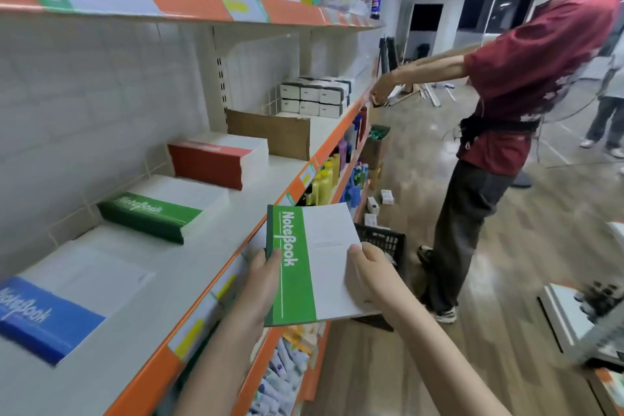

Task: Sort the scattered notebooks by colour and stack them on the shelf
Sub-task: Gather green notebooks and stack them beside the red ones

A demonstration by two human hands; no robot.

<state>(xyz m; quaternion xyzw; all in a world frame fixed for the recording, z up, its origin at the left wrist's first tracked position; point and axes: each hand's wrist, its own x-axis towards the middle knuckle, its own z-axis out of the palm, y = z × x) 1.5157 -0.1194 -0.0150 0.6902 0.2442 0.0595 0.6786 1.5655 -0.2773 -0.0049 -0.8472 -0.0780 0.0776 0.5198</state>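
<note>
I hold a green-and-white notebook [314, 263] flat in front of the shelf edge. My left hand [261, 284] grips its green spine side, and my right hand [369, 275] grips its white right edge with the thumb on top. On the white shelf [189, 267] lie three stacks: a blue stack [60, 311] nearest, a green stack [158, 213] in the middle, and a red stack [216, 159] farther back.
A black plastic crate [385, 243] sits on the floor behind the held notebook. A person in a red shirt [526, 84] stands to the right and reaches toward the shelf. A cardboard divider [270, 133] and white boxes [314, 96] stand farther along. Lower shelves hold bottles [326, 179].
</note>
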